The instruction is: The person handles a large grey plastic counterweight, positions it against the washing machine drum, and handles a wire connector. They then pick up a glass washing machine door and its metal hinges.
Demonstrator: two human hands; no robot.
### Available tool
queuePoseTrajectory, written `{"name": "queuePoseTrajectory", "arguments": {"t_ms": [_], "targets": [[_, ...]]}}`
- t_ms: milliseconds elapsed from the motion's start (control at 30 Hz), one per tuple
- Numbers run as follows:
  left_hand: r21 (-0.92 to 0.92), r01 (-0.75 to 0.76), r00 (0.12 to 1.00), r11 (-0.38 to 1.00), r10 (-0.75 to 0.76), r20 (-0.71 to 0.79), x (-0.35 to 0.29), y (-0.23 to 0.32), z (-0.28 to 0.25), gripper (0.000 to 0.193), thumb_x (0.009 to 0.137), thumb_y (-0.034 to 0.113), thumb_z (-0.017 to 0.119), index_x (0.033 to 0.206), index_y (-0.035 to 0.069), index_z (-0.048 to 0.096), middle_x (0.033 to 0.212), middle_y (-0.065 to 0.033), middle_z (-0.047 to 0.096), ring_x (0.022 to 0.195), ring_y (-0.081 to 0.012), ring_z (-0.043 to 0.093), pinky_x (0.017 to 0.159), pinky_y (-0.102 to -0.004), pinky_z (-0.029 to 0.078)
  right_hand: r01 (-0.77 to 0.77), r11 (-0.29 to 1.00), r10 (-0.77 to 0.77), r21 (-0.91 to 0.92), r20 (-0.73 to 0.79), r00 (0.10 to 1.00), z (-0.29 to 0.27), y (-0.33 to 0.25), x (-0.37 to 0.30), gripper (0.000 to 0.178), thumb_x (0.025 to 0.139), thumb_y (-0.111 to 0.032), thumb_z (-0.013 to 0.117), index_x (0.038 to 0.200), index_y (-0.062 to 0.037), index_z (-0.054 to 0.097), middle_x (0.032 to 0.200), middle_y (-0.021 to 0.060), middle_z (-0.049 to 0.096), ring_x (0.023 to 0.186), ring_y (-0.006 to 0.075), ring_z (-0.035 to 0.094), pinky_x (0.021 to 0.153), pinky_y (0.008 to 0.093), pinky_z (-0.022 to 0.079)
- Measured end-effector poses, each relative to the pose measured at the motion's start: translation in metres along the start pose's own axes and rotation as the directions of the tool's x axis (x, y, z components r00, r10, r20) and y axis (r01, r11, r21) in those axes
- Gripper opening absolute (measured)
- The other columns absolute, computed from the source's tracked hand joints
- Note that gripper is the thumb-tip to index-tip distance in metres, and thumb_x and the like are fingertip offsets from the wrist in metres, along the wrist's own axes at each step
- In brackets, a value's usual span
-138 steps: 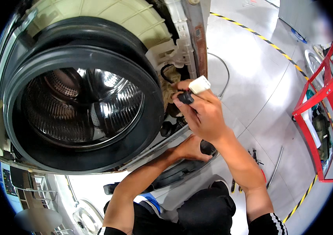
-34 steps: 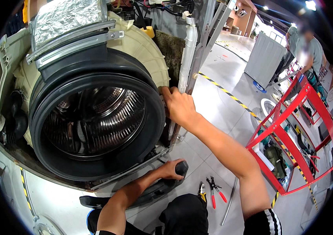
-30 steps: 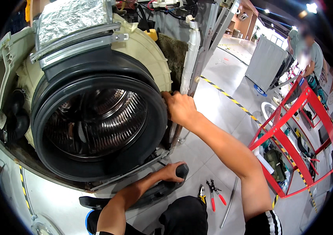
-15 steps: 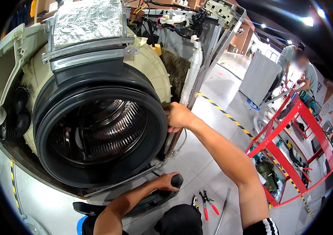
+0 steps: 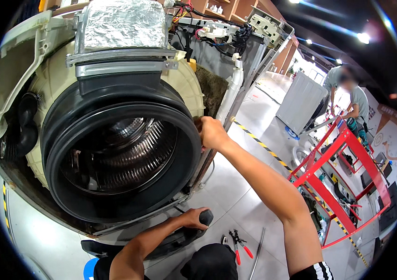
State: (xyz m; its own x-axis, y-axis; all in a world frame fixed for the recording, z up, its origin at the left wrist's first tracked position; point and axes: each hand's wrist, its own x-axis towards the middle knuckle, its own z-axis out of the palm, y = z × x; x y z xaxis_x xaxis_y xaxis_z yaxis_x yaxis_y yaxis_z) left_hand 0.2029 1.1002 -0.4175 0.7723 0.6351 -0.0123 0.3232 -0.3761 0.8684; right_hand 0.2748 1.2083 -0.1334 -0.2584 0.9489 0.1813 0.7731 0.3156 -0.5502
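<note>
In front of me stands an opened front-loading washing machine, its black rubber door gasket (image 5: 124, 205) ringing the metal drum (image 5: 133, 154). My right hand (image 5: 213, 133) is closed at the gasket's right side, next to the cream plastic tub (image 5: 44, 140). What its curled fingers pinch there is hidden. Low down, my left hand (image 5: 194, 218) wraps round the right end of a dark curved block (image 5: 173, 240), which lies in front of the machine, partly behind my left forearm. Silver foil (image 5: 124, 25) covers the box above the gasket.
Red-handled pliers (image 5: 241, 247) and a thin metal rod (image 5: 257, 252) lie on the tiled floor near my knee. Loose wires (image 5: 217, 35) hang at the machine's top. A red frame (image 5: 320, 196) stands at right; beyond it two people work near a white panel (image 5: 301, 100).
The view has shifted slightly, so the floor tools and red frame sit further left. My right hand has edged up along the gasket's side; my left hand stays on the block's end.
</note>
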Motion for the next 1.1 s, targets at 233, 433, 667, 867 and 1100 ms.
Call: {"name": "queuePoseTrajectory", "arguments": {"t_ms": [233,433,667,867,1100], "targets": [[-0.062,0.007,0.997,0.998,-0.002,0.074,0.004,0.001,-0.001,0.076,0.060,0.036,0.074,0.124,0.008,0.042,0.111,-0.0171,0.055,0.101,-0.0262,0.054,0.085,-0.0395,0.044,0.247,0.914,-0.222,-0.321,0.112,0.968,-0.003,0.014,0.014,0.011,0.061,0.003,0.064,0.072,0.0030,0.063,0.069,0.0215,0.061,0.070,0.0333,0.063,0.064,0.0386,0.051],[-0.056,-0.010,1.000,0.998,0.011,0.017,0.003,-0.003,0.003,0.076,0.056,0.035,0.072,0.121,0.007,0.044,0.107,-0.0178,0.057,0.098,-0.0274,0.056,0.085,-0.0343,0.044,0.213,0.859,-0.087,-0.465,0.278,0.957,-0.009,-0.002,0.013,0.013,0.059,0.001,0.065,0.071,0.0008,0.066,0.079,0.0142,0.064,0.073,0.0300,0.063,0.065,0.0350,0.052],[-0.016,-0.014,1.000,1.000,0.014,0.010,0.002,0.000,0.004,0.076,0.057,0.035,0.073,0.122,0.006,0.043,0.108,-0.0178,0.056,0.098,-0.0275,0.056,0.085,-0.0351,0.044,0.416,0.718,-0.291,-0.558,0.302,0.908,-0.010,0.006,0.016,0.015,0.060,-0.001,0.063,0.075,0.0001,0.065,0.082,0.0156,0.063,0.079,0.0353,0.061,0.070,0.0386,0.051],[-0.001,-0.014,1.000,1.000,0.014,0.015,-0.003,0.006,0.005,0.074,0.059,0.034,0.073,0.121,0.008,0.044,0.105,-0.0176,0.058,0.098,-0.0268,0.056,0.084,-0.0360,0.044,0.205,0.844,-0.294,-0.495,-0.108,0.950,-0.005,-0.002,0.009,0.010,0.065,0.003,0.054,0.072,0.0034,0.061,0.078,0.0278,0.058,0.077,0.0400,0.059,0.067,0.0450,0.049],[0.008,-0.017,1.000,1.000,0.017,-0.015,0.004,-0.019,0.010,0.072,0.056,0.034,0.071,0.119,0.009,0.046,0.103,-0.0166,0.059,0.095,-0.0279,0.057,0.082,-0.0355,0.045,0.378,0.700,-0.598,-0.606,-0.208,0.774,-0.055,-0.040,-0.010,0.005,0.065,0.003,0.053,0.067,0.0047,0.058,0.067,0.0259,0.057,0.066,0.0405,0.059,0.059,0.0421,0.050]]}}
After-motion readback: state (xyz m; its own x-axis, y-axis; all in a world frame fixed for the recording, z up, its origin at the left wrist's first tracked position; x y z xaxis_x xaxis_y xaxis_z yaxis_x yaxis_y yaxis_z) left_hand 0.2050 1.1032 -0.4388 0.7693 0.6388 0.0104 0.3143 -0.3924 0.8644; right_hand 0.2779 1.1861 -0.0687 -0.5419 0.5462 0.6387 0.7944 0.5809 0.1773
